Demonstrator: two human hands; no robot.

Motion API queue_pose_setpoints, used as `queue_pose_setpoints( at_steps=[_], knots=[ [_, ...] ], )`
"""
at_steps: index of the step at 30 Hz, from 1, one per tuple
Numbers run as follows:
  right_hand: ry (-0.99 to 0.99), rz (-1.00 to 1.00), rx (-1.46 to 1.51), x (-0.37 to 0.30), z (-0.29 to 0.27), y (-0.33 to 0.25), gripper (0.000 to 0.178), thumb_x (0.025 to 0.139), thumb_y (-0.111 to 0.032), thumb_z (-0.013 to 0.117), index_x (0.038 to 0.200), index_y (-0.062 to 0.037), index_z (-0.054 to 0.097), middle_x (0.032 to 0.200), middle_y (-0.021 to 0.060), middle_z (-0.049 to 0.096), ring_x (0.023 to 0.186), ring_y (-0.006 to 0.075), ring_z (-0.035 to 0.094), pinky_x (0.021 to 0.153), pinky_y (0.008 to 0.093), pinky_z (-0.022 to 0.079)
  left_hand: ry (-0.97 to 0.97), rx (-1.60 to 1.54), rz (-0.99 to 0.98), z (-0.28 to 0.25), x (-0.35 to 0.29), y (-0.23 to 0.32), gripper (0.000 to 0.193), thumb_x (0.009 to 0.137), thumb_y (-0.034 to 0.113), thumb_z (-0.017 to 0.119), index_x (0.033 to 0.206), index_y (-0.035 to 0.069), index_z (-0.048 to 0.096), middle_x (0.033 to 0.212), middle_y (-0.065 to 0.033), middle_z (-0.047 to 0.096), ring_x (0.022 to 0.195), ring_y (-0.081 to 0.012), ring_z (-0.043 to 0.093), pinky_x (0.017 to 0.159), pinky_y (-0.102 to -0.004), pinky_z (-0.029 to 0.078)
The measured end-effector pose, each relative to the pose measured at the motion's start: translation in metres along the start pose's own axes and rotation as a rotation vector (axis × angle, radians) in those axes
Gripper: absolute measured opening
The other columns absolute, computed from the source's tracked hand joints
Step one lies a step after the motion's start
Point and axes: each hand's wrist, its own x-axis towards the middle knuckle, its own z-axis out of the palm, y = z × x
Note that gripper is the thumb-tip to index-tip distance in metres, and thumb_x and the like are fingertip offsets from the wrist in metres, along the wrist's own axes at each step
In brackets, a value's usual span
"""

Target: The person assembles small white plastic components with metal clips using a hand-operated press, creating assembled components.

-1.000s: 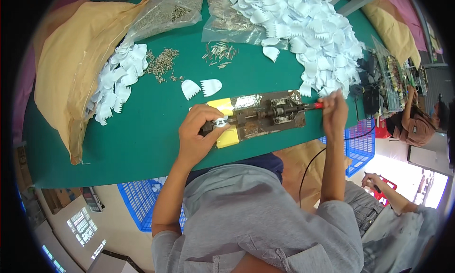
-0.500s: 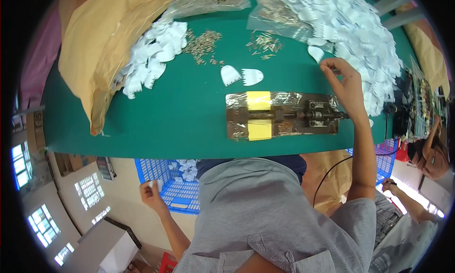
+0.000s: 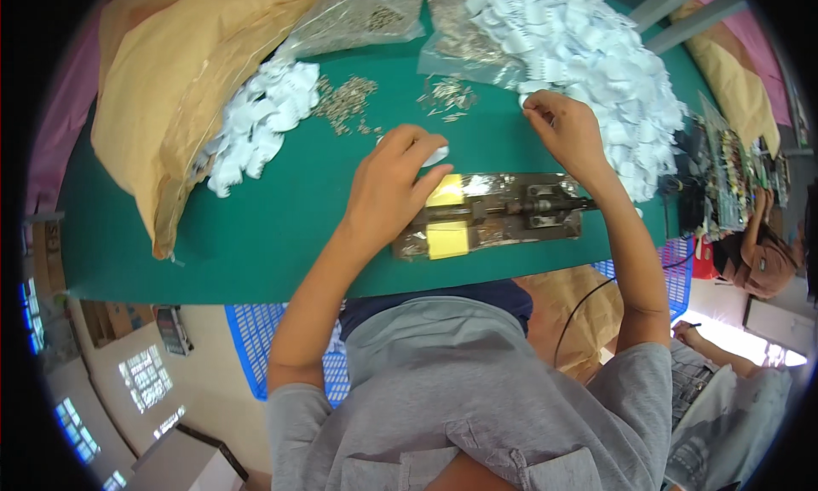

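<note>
My left hand [image 3: 388, 184] reaches over the table, its thumb and forefinger apart around a small white toothed piece [image 3: 437, 156] lying flat. The hand hides the spot beside that piece. My right hand [image 3: 567, 133] is at the near edge of a large heap of white toothed pieces [image 3: 588, 43]; its thumb and forefinger pinch a white piece [image 3: 523, 102], mostly covered by the fingertips. Between my hands and nearer to me lies a brown metal fixture [image 3: 503, 214], wrapped in clear tape, with two yellow patches and a clamp-like mechanism at its right end.
Small metal pins form a brownish pile [image 3: 347, 103] and a paler pile [image 3: 449, 97] on the green table [image 3: 256, 227]. Behind are clear plastic bags [image 3: 358, 18]. A tan paper sack [image 3: 170, 82] and more white pieces [image 3: 260, 124] lie left. Blue baskets [image 3: 256, 346] stand below the edge.
My left hand has risen from beside the blue basket to the white pieces on the table; the piece it held no longer shows. My right hand has closed on a piece. The view has shifted slightly.
</note>
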Motion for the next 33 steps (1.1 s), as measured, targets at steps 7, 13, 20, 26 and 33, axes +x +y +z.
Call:
queue_pose_setpoints(
  at_steps=[7,13,20,26,33],
  knots=[
    [0.071,-0.089,-0.187,0.003,0.02,0.048,0.032,0.094,-0.023,0.076,0.119,-0.0032,0.069,0.102,0.0144,0.068,0.096,0.0385,0.067,0.081,0.043,0.055,-0.278,0.37,-0.022,0.038,0.036,-0.009,0.023,0.086,0.012,0.077,0.102,0.001,0.064,0.101,-0.0194,0.059,0.095,-0.0414,0.065,0.08,-0.0514,0.054],
    [-0.067,0.181,0.263,-0.001,-0.001,0.042,0.035,0.1,-0.015,0.068,0.132,-0.002,0.068,0.106,0.0133,0.077,0.086,0.0215,0.076,0.075,0.0331,0.059,-0.269,0.548,0.025,0.025,0.031,-0.005,0.016,0.083,0.003,0.07,0.096,0.0,0.06,0.099,-0.019,0.058,0.095,-0.0397,0.065,0.079,-0.0508,0.056],
    [-0.111,0.301,0.962,-0.04,-0.017,0.015,0.035,0.11,-0.023,0.059,0.132,0.0014,0.069,0.109,0.0105,0.078,0.09,0.014,0.074,0.079,0.0268,0.059,0.036,-0.078,-0.121,-0.035,0.008,0.038,0.022,0.09,-0.004,0.075,0.112,0.002,0.074,0.099,-0.01,0.072,0.085,-0.0174,0.069,0.076,-0.0292,0.055],
    [-0.058,-0.013,0.571,-0.041,-0.011,-0.014,0.019,0.1,-0.012,0.069,0.114,0.0002,0.076,0.097,0.0059,0.066,0.08,0.0146,0.056,0.074,0.0301,0.047,-0.149,-0.13,0.084,-0.011,-0.052,0.061,0.02,0.083,-0.003,0.078,0.102,0.003,0.077,0.098,-0.0092,0.074,0.09,-0.0266,0.071,0.078,-0.0359,0.057],
    [-0.195,-0.095,0.573,-0.044,0.022,-0.064,0.027,0.095,-0.01,0.071,0.121,-0.0111,0.075,0.093,0.0164,0.077,0.075,0.0304,0.073,0.071,0.038,0.058,-0.062,0.196,0.261,0.018,-0.056,0.048,0.032,0.076,-0.001,0.072,0.108,0.001,0.073,0.103,-0.009,0.068,0.098,-0.0286,0.064,0.083,-0.0417,0.052]
  ],
)
